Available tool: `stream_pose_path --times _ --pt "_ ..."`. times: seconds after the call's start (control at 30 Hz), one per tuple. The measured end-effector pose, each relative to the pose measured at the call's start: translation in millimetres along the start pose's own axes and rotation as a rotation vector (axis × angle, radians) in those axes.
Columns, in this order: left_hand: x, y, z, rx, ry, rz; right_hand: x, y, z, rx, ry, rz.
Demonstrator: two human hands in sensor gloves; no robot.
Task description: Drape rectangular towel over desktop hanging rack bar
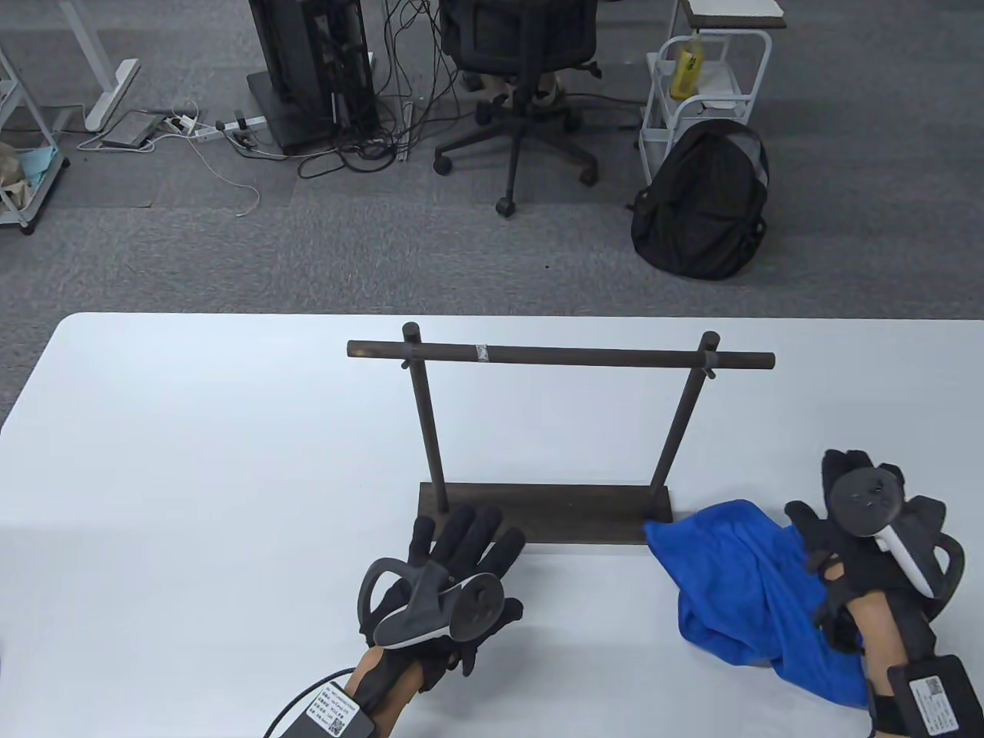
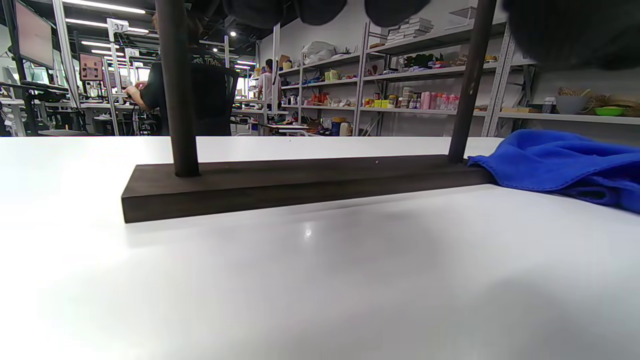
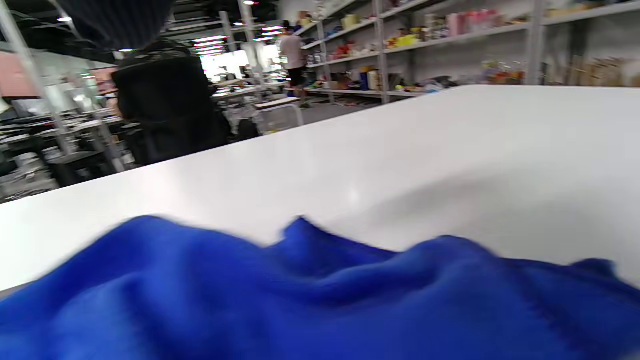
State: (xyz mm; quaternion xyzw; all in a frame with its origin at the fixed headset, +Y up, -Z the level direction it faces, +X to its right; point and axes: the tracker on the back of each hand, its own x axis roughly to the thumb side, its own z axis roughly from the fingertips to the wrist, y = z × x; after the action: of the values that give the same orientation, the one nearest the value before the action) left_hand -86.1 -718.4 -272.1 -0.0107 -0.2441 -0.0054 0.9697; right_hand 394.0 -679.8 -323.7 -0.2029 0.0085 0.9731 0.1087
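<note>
Low in the table view, left of centre: left hand point(image 1: 453, 573), fingers spread flat, gripping nothing, tips just short of the rack's base point(image 1: 538, 523). At lower right: right hand point(image 1: 853, 538) laid along the edge of the crumpled blue towel point(image 1: 746, 584) (grip itself hidden, cannot tell). Towel heaped on the white table point(image 1: 192, 461), one corner touching the base's right end. Higher, mid-frame: two uprights and bare bar point(image 1: 561, 355). Beyond, at top: office chair point(image 1: 515, 84), black backpack point(image 1: 703, 200).
</note>
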Motion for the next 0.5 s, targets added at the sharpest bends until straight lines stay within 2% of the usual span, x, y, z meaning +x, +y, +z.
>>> stream_pose_path --times 0.13,0.5 --pt "-3.0 -1.1 -1.8 -0.005 0.010 0.002 -28.6 8.0 -15.5 0.018 0.097 -0.070" --pt "-6.4 2.2 -0.4 -0.002 0.021 0.010 -38.0 9.3 -15.1 0.038 0.125 -0.015"
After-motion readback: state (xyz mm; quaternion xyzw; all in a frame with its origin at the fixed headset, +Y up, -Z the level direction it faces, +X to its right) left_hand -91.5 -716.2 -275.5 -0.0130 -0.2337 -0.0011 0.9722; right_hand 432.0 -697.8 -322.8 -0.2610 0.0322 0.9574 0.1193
